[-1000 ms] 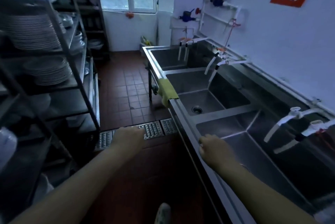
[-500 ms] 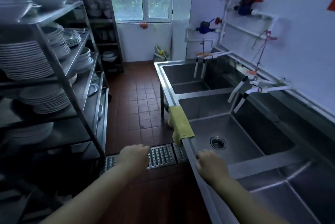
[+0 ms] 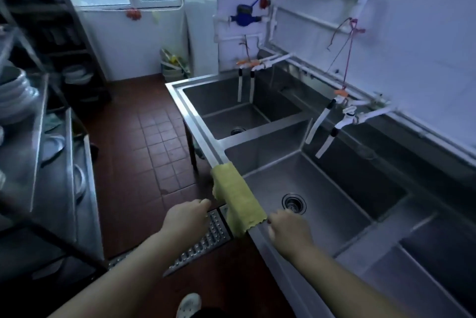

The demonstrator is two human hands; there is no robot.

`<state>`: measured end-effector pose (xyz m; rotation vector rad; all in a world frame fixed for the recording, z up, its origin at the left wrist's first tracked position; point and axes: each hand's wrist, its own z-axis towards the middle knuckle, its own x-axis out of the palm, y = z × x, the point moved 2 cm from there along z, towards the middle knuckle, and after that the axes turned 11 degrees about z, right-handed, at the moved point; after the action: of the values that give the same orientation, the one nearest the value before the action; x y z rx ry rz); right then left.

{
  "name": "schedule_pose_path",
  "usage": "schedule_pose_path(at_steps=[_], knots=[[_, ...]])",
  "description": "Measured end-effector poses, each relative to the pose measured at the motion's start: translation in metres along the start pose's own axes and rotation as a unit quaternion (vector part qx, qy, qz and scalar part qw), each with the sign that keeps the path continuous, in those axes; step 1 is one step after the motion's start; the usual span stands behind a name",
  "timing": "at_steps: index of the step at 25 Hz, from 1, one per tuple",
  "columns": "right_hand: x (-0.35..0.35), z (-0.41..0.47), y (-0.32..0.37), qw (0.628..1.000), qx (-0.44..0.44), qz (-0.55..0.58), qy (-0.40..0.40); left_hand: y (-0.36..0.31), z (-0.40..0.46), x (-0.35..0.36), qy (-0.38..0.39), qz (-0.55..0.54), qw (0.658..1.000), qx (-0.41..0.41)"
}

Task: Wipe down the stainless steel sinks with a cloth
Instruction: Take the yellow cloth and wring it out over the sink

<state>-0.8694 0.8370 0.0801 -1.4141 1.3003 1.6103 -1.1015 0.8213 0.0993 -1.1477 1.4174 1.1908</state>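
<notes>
A yellow cloth [image 3: 237,198] hangs draped over the front rim of the stainless steel sinks [image 3: 206,142], beside the middle basin with its round drain [image 3: 293,203]. My left hand [image 3: 186,218] hovers over the floor just left of the cloth, fingers loosely curled and holding nothing. My right hand [image 3: 288,227] sits at the sink rim right at the cloth's near edge, fingers curled; I cannot tell whether it touches the cloth. A far basin [image 3: 231,111] and a near basin [image 3: 425,253] flank the middle one.
White taps [image 3: 332,132] reach over the middle basin and another pair [image 3: 246,83] over the far one. A metal rack with stacked plates [image 3: 15,91] lines the left side. A steel floor drain grate [image 3: 206,238] lies under my left hand. Red tiled floor runs between.
I have moved forward along the sinks. The cloth, once well ahead, is now right between my hands, and both hands have come close to it.
</notes>
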Motion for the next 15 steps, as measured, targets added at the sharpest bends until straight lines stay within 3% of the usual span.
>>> schedule_pose_path(at_steps=[9, 15], knots=[[0.040, 0.090, 0.031, 0.966, 0.240, 0.093, -0.007, 0.059, 0.176, 0.028, 0.055, 0.006, 0.979, 0.195], [0.081, 0.103, 0.037, 0.941, 0.328, 0.080, -0.034, 0.047, 0.239, 0.067, 0.059, 0.087, 0.932, 0.348]])
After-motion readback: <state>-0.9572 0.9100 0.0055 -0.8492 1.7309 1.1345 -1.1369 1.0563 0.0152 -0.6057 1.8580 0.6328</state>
